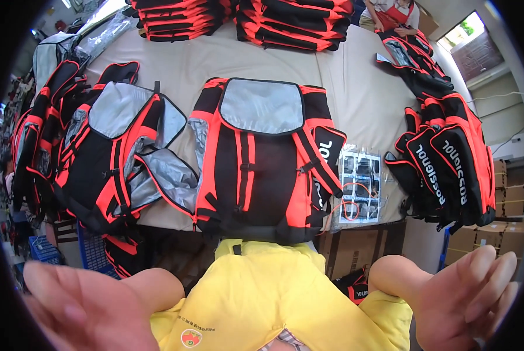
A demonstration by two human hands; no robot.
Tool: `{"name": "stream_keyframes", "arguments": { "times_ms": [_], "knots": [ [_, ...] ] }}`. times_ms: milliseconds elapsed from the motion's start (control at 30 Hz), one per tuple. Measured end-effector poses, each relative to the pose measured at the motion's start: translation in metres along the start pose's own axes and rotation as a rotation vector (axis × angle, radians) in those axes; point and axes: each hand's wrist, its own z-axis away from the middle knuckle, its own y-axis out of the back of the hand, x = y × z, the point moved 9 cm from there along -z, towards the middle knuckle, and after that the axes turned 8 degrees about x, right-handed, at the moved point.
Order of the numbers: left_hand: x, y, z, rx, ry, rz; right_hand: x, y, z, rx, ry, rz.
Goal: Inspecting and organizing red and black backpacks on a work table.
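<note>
Both of my hands are raised close to the camera, one at each lower side. My left hand (89,304) is open and holds nothing that shows; its outer edge runs into the dark rim. On the other side, my right hand (472,298) is open too, palm showing, its fingers loosely bent and apart. Neither touches the bags. Straight ahead on the table lies a black and red backpack (273,181), straps up, with its silver-lined flap (262,105) folded out. To its left rests another backpack (92,181), its silver-lined panels spread open.
The beige-covered table (186,58) carries stacked bags (291,23) at the back. More backpacks stand at the right (449,164). A clear packet (358,184) with an orange cord lies beside the middle backpack. A person (393,17) works at the far right; cardboard boxes (507,202) are behind.
</note>
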Motion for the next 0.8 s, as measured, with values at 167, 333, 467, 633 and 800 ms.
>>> {"name": "stream_keyframes", "arguments": {
  "times_ms": [167, 333, 467, 633, 800],
  "knots": [
    [0.036, -0.031, 0.026, 0.021, -0.031, -0.054, -0.016, 0.028, 0.026, 0.147, 0.03, 0.06],
    [0.065, -0.047, 0.06, 0.052, -0.029, -0.174, -0.016, 0.056, 0.029, -0.042, 0.145, 0.444],
    [0.069, -0.077, 0.071, 0.093, -0.062, -0.259, 0.025, 0.077, 0.049, -0.067, 0.333, 0.355],
    [0.04, -0.09, 0.105, 0.054, 0.196, -0.444, 0.08, 0.097, 0.058, 0.21, 0.12, 0.333],
    [0.008, -0.081, 0.159, 0.027, 0.464, -0.53, 0.032, 0.177, 0.097, 0.444, -0.091, -0.713]
  ]
}}
